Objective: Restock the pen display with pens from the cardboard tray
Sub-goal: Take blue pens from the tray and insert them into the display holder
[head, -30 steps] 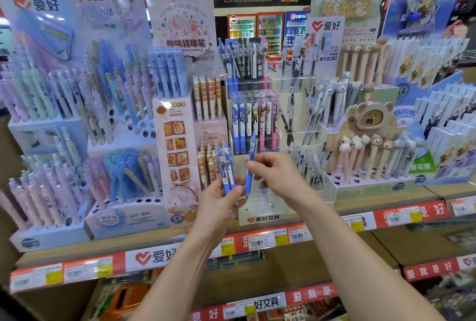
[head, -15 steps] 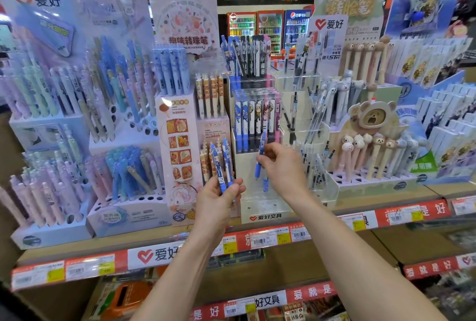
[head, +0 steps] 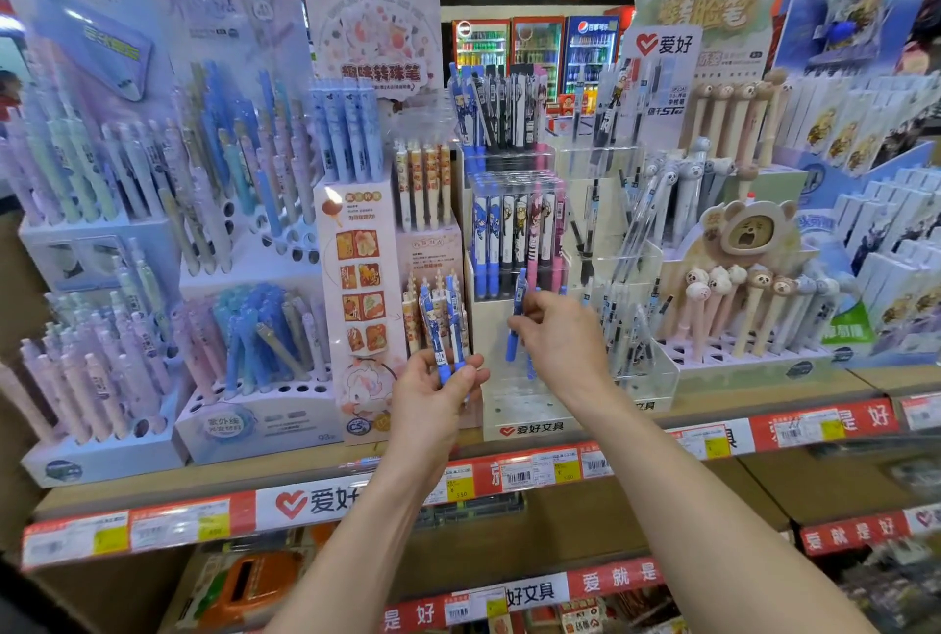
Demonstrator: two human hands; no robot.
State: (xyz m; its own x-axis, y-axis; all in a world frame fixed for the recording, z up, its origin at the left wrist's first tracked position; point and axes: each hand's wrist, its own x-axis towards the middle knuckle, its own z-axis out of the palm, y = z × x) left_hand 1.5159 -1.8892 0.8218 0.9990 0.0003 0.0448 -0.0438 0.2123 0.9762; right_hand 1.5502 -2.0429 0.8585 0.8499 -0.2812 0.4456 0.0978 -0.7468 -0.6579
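Left hand (head: 438,394): fingers and thumb curled round the blue grips of a small fan of spare pens (head: 442,323), tips up, just left of the pen display (head: 529,409). I cannot tell the exact count.

Right hand (head: 560,343): thumb and fingertips pinch one blue pen (head: 515,323) near its middle. It is upright with a slight lean, in front of the display's lowest step.

Pen display: clear tiered stand with a red heart label on its base. The middle step is packed with character pens (head: 514,236). The lowest step is mostly bare, its holes showing.

Cardboard tray: not in view.

Left of the display: pink food-print stand (head: 361,287), close beside it. Right of it: bear-head pen stand (head: 748,236). Below it: shelf edge with price tags (head: 560,473).

Step in hand, as I judge it: seating the single pen in a lower hole.

Hazards:
- The pen is tilted, so its tip may catch a hole's rim and skid off.
- My right knuckles sit close under the packed middle row and could nudge it.
- The left grip is only on the pen ends, so the fan may splay and a pen may drop to the shelf.
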